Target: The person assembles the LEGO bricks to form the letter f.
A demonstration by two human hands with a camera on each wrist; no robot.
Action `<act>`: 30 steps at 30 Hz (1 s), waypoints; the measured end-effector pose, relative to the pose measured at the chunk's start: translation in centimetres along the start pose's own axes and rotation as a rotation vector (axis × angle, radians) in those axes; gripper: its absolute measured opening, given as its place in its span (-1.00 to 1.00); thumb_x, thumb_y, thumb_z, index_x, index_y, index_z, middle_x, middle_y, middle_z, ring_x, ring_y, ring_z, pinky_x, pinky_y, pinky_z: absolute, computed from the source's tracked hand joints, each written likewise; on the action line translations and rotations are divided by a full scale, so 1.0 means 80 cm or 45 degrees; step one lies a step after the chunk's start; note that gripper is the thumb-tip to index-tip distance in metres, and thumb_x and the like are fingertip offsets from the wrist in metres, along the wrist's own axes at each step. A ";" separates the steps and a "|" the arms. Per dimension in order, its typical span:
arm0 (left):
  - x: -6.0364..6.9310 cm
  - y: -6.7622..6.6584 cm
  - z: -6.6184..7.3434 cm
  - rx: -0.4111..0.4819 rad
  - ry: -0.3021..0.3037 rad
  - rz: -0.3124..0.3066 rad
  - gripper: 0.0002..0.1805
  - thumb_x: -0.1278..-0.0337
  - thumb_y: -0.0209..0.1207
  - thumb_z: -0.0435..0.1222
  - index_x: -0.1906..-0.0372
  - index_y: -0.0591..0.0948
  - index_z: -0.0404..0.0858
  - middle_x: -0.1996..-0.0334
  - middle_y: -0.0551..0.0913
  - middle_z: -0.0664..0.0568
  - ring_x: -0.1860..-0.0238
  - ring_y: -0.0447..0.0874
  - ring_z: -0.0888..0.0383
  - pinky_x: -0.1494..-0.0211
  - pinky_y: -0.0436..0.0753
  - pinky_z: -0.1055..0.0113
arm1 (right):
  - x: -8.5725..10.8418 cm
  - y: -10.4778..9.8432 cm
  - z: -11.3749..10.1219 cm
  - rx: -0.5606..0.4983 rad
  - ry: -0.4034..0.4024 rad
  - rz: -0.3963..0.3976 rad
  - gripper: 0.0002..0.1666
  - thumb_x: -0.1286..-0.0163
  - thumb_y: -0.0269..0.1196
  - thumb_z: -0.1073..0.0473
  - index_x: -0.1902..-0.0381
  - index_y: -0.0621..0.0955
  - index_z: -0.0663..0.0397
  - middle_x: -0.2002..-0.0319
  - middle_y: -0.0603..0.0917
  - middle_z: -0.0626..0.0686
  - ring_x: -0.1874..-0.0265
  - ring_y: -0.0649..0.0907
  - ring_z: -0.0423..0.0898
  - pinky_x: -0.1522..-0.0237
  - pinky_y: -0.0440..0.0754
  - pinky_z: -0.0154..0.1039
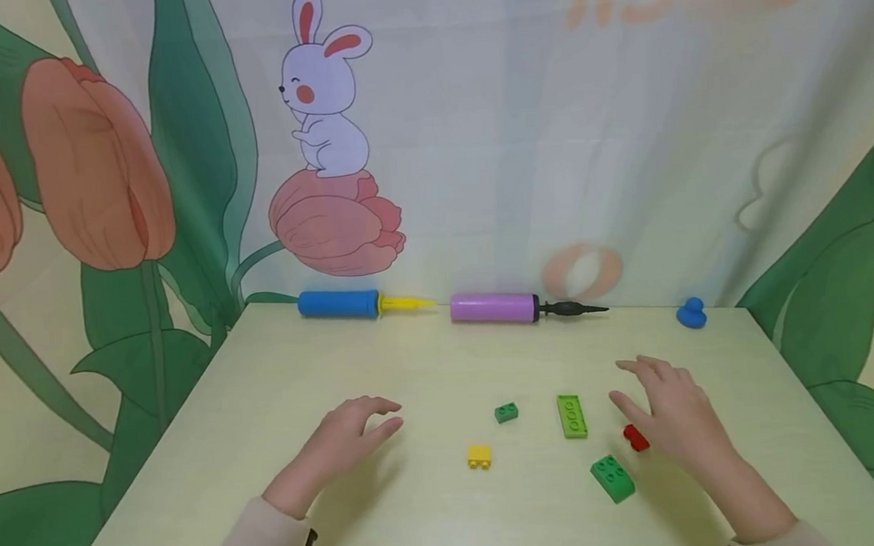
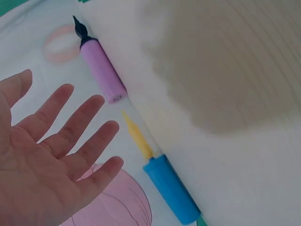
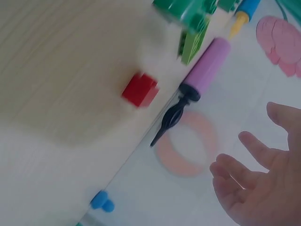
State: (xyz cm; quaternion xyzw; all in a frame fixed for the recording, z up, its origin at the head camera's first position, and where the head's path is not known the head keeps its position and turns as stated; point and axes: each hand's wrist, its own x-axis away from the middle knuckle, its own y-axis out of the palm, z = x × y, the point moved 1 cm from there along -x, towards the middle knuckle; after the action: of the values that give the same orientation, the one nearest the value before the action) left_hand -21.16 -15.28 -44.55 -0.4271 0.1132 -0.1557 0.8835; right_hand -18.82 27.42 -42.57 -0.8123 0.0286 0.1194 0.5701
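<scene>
My left hand [image 1: 348, 437] hovers over the left part of the table, fingers spread, holding nothing; the left wrist view shows its bare palm. On the other side my right hand [image 1: 674, 413] hangs above the table with loose fingers, also holding nothing. Nearest to it is a red brick [image 1: 636, 438], partly hidden under the hand in the head view. A green brick with a sloped end [image 1: 612, 478] and a lime green flat brick [image 1: 572, 417] lie left of that hand. Between the hands are a small dark green brick [image 1: 506, 412] and a yellow brick [image 1: 479, 457] on its side.
Along the table's [image 1: 412, 358] back edge lie a blue hand pump [image 1: 338, 305] with a yellow nozzle and a purple hand pump [image 1: 495, 308] with a black nozzle. A small blue knobbed object [image 1: 691, 313] sits at the back right. Behind hangs a printed curtain [image 1: 474, 137].
</scene>
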 end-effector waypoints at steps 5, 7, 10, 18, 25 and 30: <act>-0.004 0.012 0.011 0.074 0.031 -0.074 -0.58 -0.32 0.12 0.00 -0.09 0.61 -0.19 -0.03 0.60 0.03 -0.14 0.48 -0.04 -0.17 0.39 -0.02 | -0.003 0.024 -0.033 -0.028 -0.103 -0.052 -0.39 -0.41 0.14 -0.20 -0.24 0.48 0.06 -0.22 0.42 0.25 -0.13 0.39 0.27 -0.01 0.32 0.30; -0.008 0.019 0.015 0.088 0.051 -0.115 -0.59 -0.33 0.11 -0.01 -0.08 0.61 -0.20 -0.01 0.61 0.01 -0.10 0.50 -0.06 -0.14 0.42 -0.02 | -0.003 0.033 -0.044 -0.029 -0.146 -0.067 -0.41 -0.40 0.17 -0.17 -0.24 0.48 0.03 -0.20 0.46 0.20 -0.13 0.42 0.22 0.00 0.36 0.27; -0.014 0.031 0.022 0.093 0.076 -0.174 -0.58 -0.35 0.08 0.01 -0.07 0.61 -0.20 0.03 0.62 0.04 -0.04 0.54 -0.05 -0.10 0.45 0.01 | -0.003 0.046 -0.059 -0.031 -0.187 -0.097 -0.40 -0.36 0.21 -0.17 -0.24 0.48 0.00 -0.17 0.50 0.13 -0.11 0.45 0.16 0.02 0.40 0.22; -0.026 0.060 0.039 0.147 0.056 -0.313 -0.63 -0.34 0.12 -0.04 -0.05 0.63 -0.18 0.15 0.62 0.18 0.13 0.56 0.16 0.04 0.53 0.16 | -0.013 0.067 -0.087 -0.081 -0.230 -0.161 -0.50 -0.31 0.29 -0.09 -0.15 0.56 -0.05 -0.10 0.55 0.03 -0.08 0.48 0.09 -0.03 0.42 0.15; -0.034 0.076 0.047 0.233 0.013 -0.452 -0.69 -0.34 0.13 -0.08 -0.02 0.64 -0.15 0.32 0.61 0.17 0.29 0.53 0.19 0.19 0.52 0.22 | -0.034 0.089 -0.102 -0.086 -0.168 -0.312 -0.55 -0.34 0.27 -0.04 -0.14 0.57 -0.05 -0.12 0.55 0.06 -0.09 0.51 0.10 -0.06 0.42 0.14; -0.041 0.083 0.047 0.246 0.023 -0.463 -0.73 -0.31 0.17 -0.15 -0.01 0.64 -0.16 0.33 0.60 0.15 0.33 0.54 0.20 0.21 0.53 0.24 | -0.046 0.101 -0.103 -0.112 -0.174 -0.342 -0.55 -0.29 0.34 0.05 -0.13 0.57 -0.06 -0.10 0.56 0.06 -0.05 0.55 0.09 -0.04 0.44 0.16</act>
State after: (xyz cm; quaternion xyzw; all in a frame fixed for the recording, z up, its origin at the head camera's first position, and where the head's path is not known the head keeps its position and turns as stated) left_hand -21.76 -7.47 -47.27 -0.3524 0.0267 -0.3264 0.8767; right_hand -22.53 16.56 -46.52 -0.8229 -0.1244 0.0983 0.5456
